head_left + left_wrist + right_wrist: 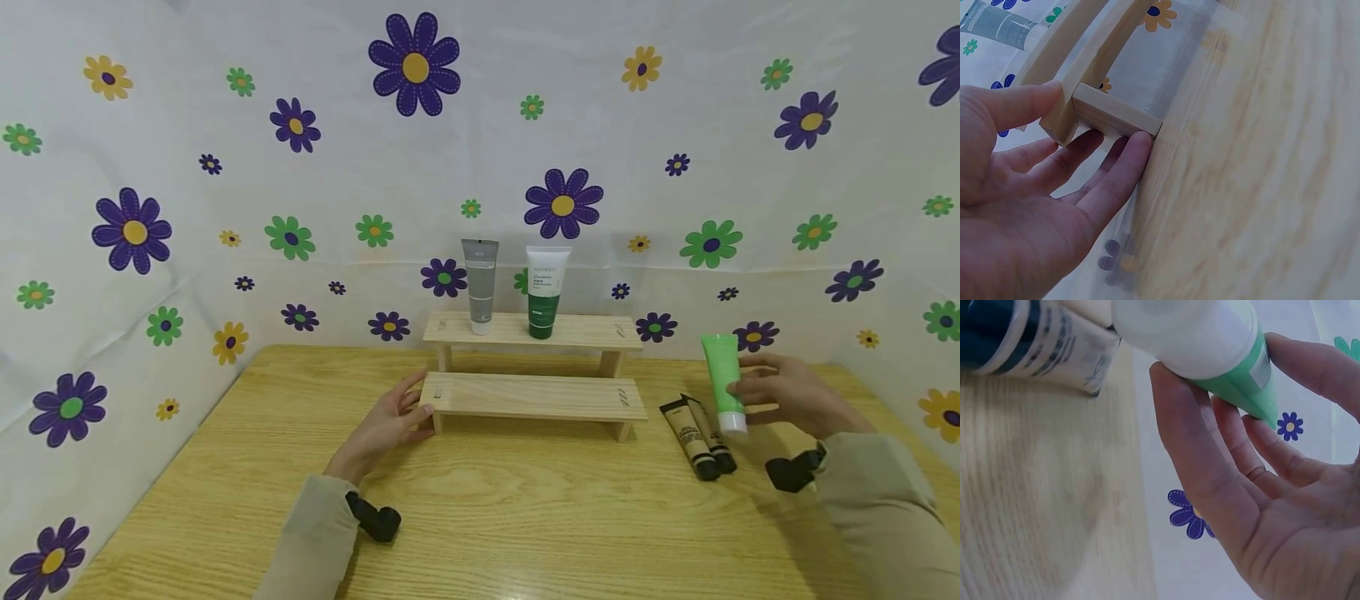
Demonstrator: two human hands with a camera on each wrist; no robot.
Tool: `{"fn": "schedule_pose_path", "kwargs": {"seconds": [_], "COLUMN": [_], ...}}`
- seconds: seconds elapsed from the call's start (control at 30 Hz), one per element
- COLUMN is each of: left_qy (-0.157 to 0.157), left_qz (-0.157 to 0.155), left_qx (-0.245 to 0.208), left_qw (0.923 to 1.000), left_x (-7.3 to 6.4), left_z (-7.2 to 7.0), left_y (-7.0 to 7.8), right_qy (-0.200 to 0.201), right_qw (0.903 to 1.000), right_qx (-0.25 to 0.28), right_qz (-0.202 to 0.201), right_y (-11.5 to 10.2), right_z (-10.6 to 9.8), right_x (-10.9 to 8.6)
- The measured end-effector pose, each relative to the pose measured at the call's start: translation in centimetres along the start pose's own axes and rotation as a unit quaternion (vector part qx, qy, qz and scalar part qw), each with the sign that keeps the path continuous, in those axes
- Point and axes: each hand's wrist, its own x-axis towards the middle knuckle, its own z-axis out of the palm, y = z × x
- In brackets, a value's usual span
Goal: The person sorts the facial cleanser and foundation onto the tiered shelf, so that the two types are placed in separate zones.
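At the left end of the lower step of a wooden stand (532,394), my left hand (386,427) has its thumb on the board's edge and its fingertips against the leg (1116,112) below. My right hand (791,393) pinches a light green tube (723,375) between thumb and fingers, its white cap (1191,337) down, above the right side of the table. Just left of it, two beige tubes with dark caps (692,437) lie on the tabletop, one partly over the other. On the upper step stand a grey tube (481,287) and a white-and-green tube (543,292), both upright on their caps.
The light wood table (480,517) reaches back to a white cloth backdrop (480,150) printed with flowers. The upper step (581,329) stands behind the lower one, against the backdrop. A small black camera (375,518) sits on each wrist.
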Motion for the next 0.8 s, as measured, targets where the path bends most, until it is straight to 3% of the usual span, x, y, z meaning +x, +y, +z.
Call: {"fn": "schedule_pose_path", "kwargs": {"seconds": [0.8], "left_qy": [-0.001], "left_qz": [0.003], "left_qx": [0.006], "left_qw": [1.0000], "left_x": [-0.1], "left_z": [0.1], "left_y": [0.1], "right_qy": [0.033], "right_qw": [0.9980], "right_qx": [0.009], "right_qz": [-0.052], "right_y": [-3.7], "right_z": [1.0], "right_x": [0.9]}}
